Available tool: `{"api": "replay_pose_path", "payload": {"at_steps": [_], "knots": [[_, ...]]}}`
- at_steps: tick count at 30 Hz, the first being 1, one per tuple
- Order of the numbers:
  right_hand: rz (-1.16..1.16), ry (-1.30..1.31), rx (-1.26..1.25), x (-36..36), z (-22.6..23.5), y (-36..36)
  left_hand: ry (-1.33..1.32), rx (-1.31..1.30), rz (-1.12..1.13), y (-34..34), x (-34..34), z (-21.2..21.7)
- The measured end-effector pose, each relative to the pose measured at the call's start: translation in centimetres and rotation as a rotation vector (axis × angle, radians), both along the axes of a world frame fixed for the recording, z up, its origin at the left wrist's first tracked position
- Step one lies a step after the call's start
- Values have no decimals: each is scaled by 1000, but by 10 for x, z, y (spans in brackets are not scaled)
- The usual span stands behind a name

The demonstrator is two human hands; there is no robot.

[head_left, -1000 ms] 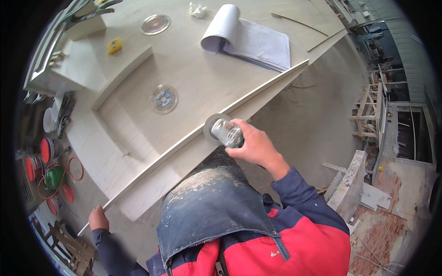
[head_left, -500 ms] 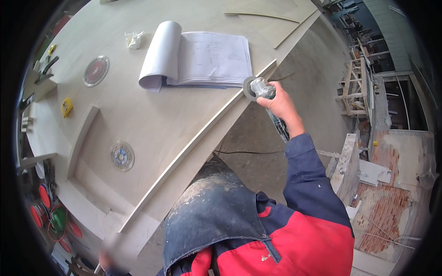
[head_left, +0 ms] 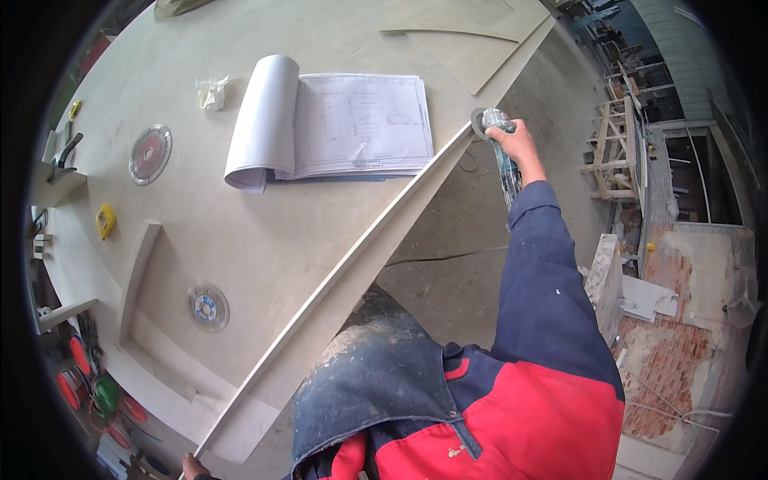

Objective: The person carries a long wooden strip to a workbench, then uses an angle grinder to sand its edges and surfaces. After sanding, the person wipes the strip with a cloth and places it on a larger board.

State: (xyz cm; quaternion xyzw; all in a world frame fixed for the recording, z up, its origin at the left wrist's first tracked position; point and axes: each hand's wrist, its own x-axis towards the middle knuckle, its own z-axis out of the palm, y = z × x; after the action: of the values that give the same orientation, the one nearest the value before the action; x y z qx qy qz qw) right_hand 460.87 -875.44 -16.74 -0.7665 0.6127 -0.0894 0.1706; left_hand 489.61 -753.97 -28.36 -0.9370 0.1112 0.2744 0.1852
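My right hand is closed around the body of an angle grinder, its arm stretched out away from me. The grinder's disc is at the far end of a long, narrow pale strip, which runs diagonally along the table edge. At the lower left, my left hand grips the strip's near end; part of that hand is cut off by the dark rim. A stack of printed drawings with a rolled-back sheet lies beside the strip's far half.
On the table lie two round cutting discs, a yellow tape measure, a crumpled white wrapper and a curved pale piece. A dark cable crosses the floor. A wooden frame stands at right.
My right hand has moved the grinder farther out along the strip to its far end, and the arm has straightened. My left hand, blurred before, shows more sharply and lower at the near end.
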Motion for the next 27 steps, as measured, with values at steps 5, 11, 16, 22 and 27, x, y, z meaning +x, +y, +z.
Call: {"api": "replay_pose_path", "payload": {"at_steps": [5, 11, 16, 22, 27], "knots": [[-153, -169, 33, -22, -7, -24, -16, -18, -142, 6, 1, -3], [-47, -365, 71, -16, -14, 17, 53, 57, -96, 15, 1, 0], [-3, -310, 125, -6, -22, 52, 40, 27, -63, 9, -14, 5], [170, -265, 156, 0, -15, 140, -71, -65, -112, -15, -22, 20], [270, -106, 265, 25, 16, 260, -38, -52, -106, -29, -21, 26]]}}
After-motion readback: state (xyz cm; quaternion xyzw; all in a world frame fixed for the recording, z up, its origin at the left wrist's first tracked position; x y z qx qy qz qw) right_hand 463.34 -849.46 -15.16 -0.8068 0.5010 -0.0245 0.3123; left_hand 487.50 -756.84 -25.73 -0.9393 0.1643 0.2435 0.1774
